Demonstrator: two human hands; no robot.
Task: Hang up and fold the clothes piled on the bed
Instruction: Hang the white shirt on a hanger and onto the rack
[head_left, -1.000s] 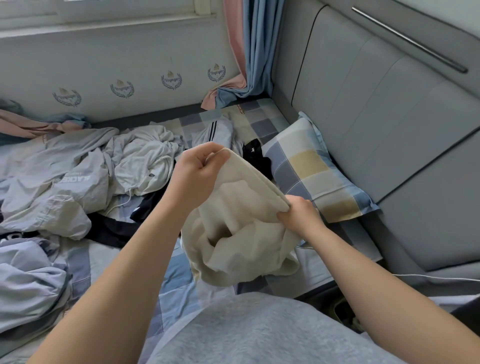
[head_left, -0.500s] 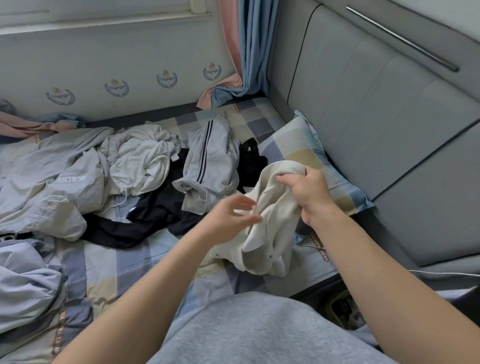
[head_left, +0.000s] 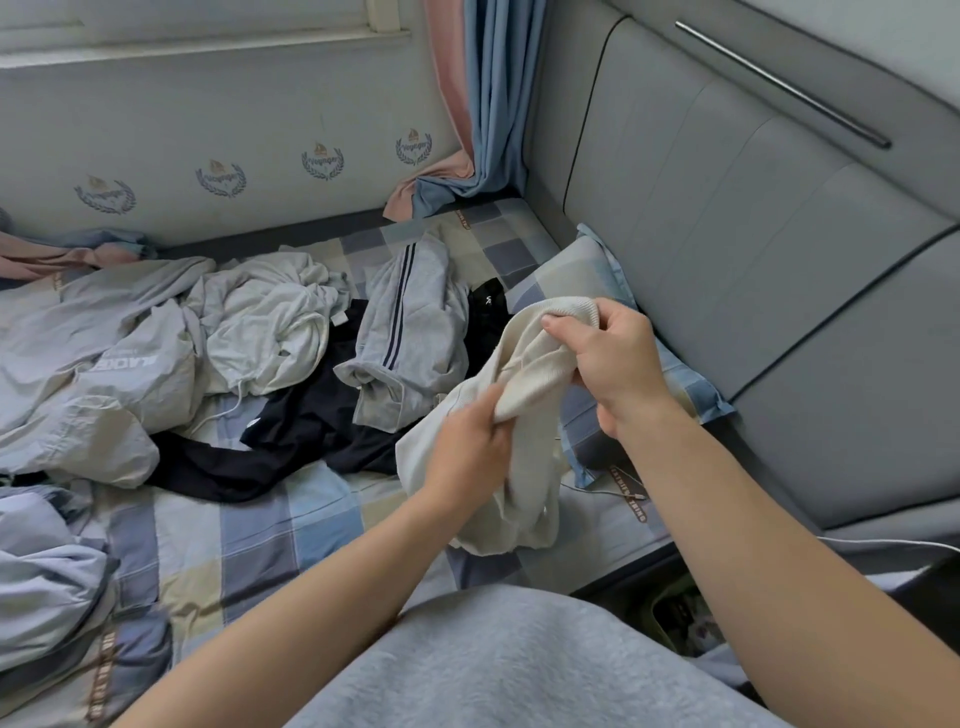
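Holding a cream ribbed knit garment above the near right part of the blue-and-beige checked bedsheet, in front of the matching checked pillow by the grey padded headboard. Pinching its ribbed edge at the top with the right hand, fingers curled tight on the cloth. Gripping a lower fold with the left hand, fingers wrapped round the fabric: newly closed, after reaching open and empty half a second back. Before that, held higher between both hands; since lowered and carried right, towards the pillow, with the lower end hanging down to about the sheet.

Reads as a re-grip, hunting for a hem or seam to square up before folding. Two grasps again, so ready to spread or shake out. Early in the job, by the look of it: lying farther off and to the left, a grey garment with dark side stripes, a black garment, a crumpled white top and a pale grey lettered jacket.
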